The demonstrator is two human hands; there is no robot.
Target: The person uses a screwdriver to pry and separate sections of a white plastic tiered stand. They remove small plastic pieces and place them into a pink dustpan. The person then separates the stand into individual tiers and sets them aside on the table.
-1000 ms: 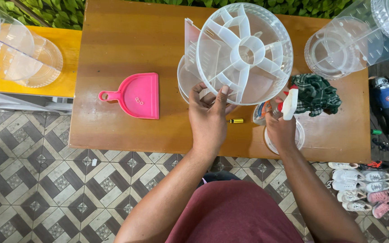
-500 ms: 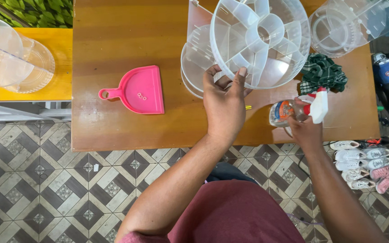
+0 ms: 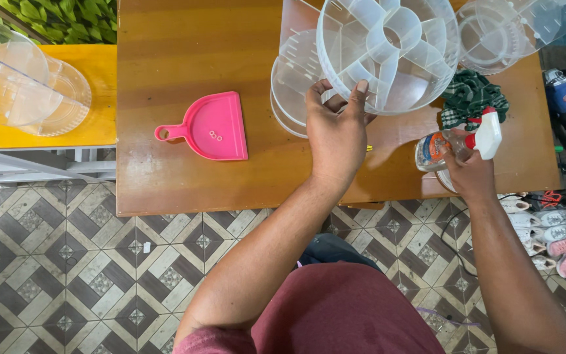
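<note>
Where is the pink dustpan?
In the head view, the pink dustpan lies flat on the wooden table, to the left of the left hand, which grips the clear divided tray.

A pink dustpan [image 3: 209, 127] is lying on the wooden table [image 3: 165, 59], a green checked cloth [image 3: 470, 98] is resting near its right edge, clear plastic containers [image 3: 27, 88] are sitting on a yellow bench [image 3: 99, 98], and small shoes [image 3: 548, 233] are lining the tiled floor [image 3: 80, 269].

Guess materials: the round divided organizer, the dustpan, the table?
Round divided organizer, in the left hand: probably clear rigid plastic or acrylic; see-through, glossy edges. Dustpan: pink moulded plastic, smooth, one piece. Table: looks like varnished wood or wood-grain laminate; brown grain, soft sheen.
</note>
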